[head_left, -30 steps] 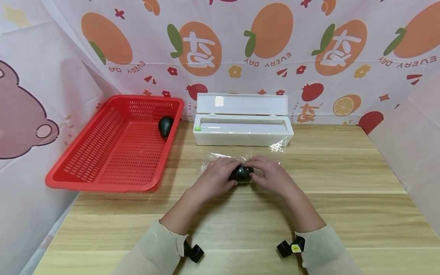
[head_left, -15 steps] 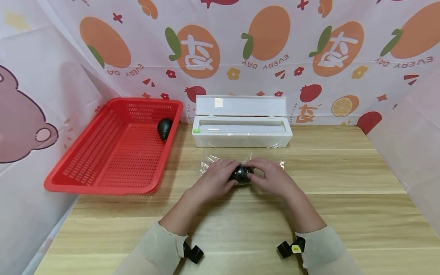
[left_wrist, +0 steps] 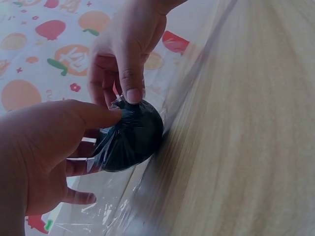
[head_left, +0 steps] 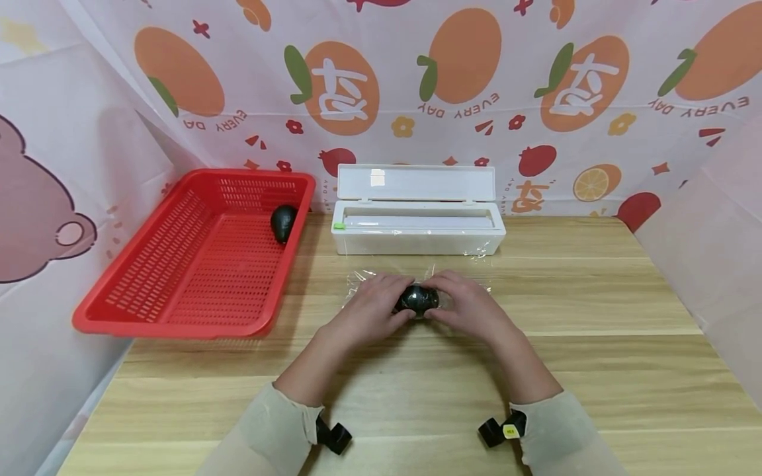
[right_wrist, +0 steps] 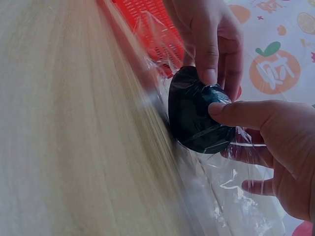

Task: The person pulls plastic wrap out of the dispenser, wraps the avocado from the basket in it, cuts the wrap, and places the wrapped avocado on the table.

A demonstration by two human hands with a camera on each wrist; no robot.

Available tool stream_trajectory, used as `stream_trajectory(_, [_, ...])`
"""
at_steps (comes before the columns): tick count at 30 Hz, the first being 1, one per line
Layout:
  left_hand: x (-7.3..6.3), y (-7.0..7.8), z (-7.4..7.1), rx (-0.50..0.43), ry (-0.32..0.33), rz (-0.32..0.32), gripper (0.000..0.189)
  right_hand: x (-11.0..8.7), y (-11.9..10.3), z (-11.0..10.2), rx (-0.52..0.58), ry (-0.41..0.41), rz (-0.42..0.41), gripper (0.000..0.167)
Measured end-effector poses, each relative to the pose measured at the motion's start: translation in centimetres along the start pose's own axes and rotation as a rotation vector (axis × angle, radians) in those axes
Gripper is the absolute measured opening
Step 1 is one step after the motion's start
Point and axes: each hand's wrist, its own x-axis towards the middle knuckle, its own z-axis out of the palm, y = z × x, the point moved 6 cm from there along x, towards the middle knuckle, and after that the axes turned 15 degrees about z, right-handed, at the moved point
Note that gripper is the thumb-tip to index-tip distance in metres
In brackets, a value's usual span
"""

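Note:
A dark avocado (head_left: 419,299) lies on the table, with clear plastic film (right_wrist: 236,189) gathered in creases over it. In the head view my left hand (head_left: 375,305) grips its left side, while my right hand (head_left: 467,305) grips the right. Both thumbs press on the wrapped surface, as the left wrist view shows on the avocado (left_wrist: 135,135). The fingers curl round its far side and are partly hidden there. Loose film spreads flat on the table beyond the hands.
A red plastic basket (head_left: 264,317) stands at the left, holding a second avocado (head_left: 283,223) against its right wall. Behind the hands is a white cling film dispenser (head_left: 419,243) with its lid raised. Patterned cloth (head_left: 387,73) hangs behind the wooden table (head_left: 595,370).
My right thumb has come down and inward onto the near side of the avocado. The left hand keeps its hold. Basket and dispenser stand where they were.

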Motion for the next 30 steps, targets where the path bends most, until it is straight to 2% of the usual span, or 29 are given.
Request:
stream_trajectory(6, [0.0, 0.1, -0.6, 0.025, 0.031, -0.013, 0.056, 0.0, 0.0, -0.1, 0.001, -0.003, 0.019, 0.045])
stream_trajectory(11, [0.5, 0.7, -1.4, 0.075, 0.097, 0.034, 0.051, 0.0, 0.2, -0.1, 0.01, -0.019, 0.072, 0.045])
stream_trajectory(14, [0.8, 1.1, -1.2, 0.09, 0.077, 0.056, 0.049, 0.0, 0.3, -0.1, 0.031, -0.038, 0.107, 0.045])
stream_trajectory(18, [1.0, 0.9, -0.5, 0.097, 0.035, 0.036, 0.05, 0.1, 0.6, 0.0, 0.052, -0.062, 0.145, 0.042])
stream_trajectory(23, [0.9, 0.4, -0.1, 0.075, 0.038, 0.024, 0.047, 0.2, 1.1, 0.0, 0.078, -0.079, 0.178, 0.033])
stream_trajectory(27, [1.0, 0.3, 0.0, 0.065, 0.042, 0.028, 0.048, 0.2, 1.5, -0.2, 0.079, -0.043, 0.176, 0.031])
stream_trajectory(30, [1.0, 0.2, 0.0, 0.057, 0.043, 0.027, 0.047, 0.4, 1.7, -0.3, 0.063, 0.006, 0.14, 0.03])
